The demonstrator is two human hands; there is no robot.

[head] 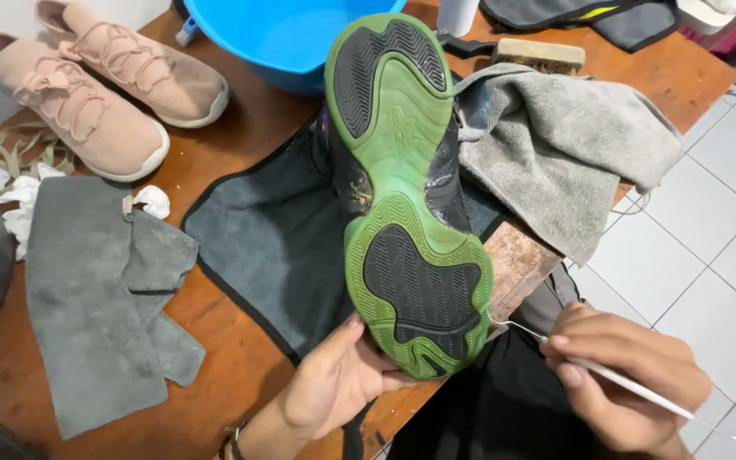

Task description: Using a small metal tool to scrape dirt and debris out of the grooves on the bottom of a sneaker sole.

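Note:
A dark shoe with a green and black sole [406,187] stands sole-up over a dark grey mat [270,247] on the wooden table [240,119]. My left hand [334,383] grips the shoe's near end from below, thumb against the sole's edge. My right hand [632,375] holds a thin metal pick [555,349] like a pen. The pick's hooked tip touches the right edge of the sole near the heel.
A pair of pink knit sneakers [104,85] lies at the back left, with loose laces [14,153] beside them. A blue basin [283,38], a brush [538,55], a grey towel [564,145] and a grey cloth [100,298] surround the shoe. White tiled floor [709,221] lies to the right.

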